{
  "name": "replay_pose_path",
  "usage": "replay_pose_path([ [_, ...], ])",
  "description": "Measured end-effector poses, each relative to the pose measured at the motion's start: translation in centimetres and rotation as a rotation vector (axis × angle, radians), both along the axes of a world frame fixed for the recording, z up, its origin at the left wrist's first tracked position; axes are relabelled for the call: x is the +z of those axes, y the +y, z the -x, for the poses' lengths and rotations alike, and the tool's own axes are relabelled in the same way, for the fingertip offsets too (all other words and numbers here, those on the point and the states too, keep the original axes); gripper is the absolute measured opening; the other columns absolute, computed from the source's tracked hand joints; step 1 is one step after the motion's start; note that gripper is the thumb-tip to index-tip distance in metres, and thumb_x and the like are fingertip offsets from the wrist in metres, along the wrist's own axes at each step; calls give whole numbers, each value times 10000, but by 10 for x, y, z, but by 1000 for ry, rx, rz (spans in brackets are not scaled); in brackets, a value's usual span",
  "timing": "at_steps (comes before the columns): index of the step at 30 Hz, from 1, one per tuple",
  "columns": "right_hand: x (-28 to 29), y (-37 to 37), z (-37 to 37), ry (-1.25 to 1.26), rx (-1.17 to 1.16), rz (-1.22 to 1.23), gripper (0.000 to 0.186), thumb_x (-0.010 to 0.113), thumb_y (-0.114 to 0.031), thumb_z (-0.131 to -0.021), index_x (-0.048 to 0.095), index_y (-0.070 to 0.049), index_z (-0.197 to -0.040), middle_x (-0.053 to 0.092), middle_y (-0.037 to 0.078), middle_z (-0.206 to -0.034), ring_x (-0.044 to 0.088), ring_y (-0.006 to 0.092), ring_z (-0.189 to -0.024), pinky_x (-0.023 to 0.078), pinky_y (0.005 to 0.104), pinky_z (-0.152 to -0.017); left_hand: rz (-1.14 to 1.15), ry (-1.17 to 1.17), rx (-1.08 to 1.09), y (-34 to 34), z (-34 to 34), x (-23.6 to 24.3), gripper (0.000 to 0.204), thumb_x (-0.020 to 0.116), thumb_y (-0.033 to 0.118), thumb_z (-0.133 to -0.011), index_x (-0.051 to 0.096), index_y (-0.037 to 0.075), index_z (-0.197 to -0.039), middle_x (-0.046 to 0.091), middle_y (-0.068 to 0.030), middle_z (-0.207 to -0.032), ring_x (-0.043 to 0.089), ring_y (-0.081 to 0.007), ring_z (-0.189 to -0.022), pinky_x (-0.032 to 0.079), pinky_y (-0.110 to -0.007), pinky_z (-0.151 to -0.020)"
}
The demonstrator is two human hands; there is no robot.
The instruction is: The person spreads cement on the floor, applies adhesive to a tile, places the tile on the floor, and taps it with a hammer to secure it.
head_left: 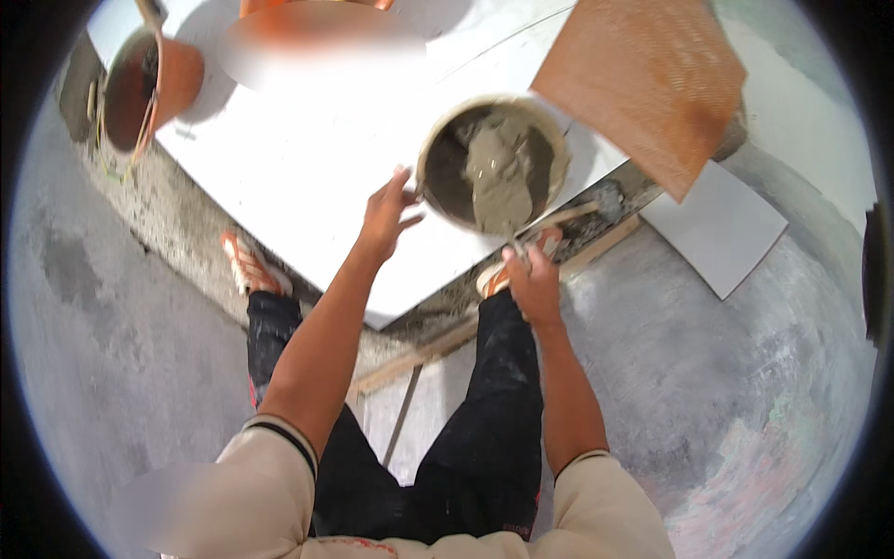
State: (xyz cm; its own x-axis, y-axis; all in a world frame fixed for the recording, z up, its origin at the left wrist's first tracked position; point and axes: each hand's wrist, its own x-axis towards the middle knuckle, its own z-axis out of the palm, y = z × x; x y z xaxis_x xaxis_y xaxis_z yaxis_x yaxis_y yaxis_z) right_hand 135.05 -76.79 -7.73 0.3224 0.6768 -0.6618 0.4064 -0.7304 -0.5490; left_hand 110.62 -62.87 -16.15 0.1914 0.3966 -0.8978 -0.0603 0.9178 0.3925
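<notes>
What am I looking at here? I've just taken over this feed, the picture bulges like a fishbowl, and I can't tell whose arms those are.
This is a single view from a wide camera on a person's head, looking down, so edges curve. The arms rising from the bottom are that person's own. The left hand reaches with spread fingers to the rim of a round pan holding grey mortar. The right hand grips a trowel handle dipping into it. The pan sits on a large white tile. A brown tile lies beyond, an orange bucket upper left.
</notes>
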Motion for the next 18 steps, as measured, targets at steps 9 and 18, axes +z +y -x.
replay_pose_path([
  [9,57,89,-107,-216,-297,-237,287,623,-228,-997,646,27,-1127,683,208,-1016,674,380,-949,521,437,-847,-38,509,-230,4,112,53,596,625,514,-1023,662,-18,-1289,656,-85,-1004,628,-173,-920,553,-333,-837],
  [18,38,200,-174,-703,-284,-452,351,582,-250,-1026,626,15,-1252,691,251,-1150,655,462,-1101,509,499,-955,-951,331,-486,127,-88,42,490,610,383,-1042,695,-37,-1281,732,-250,-1101,695,-346,-1106,508,-413,-1001],
])
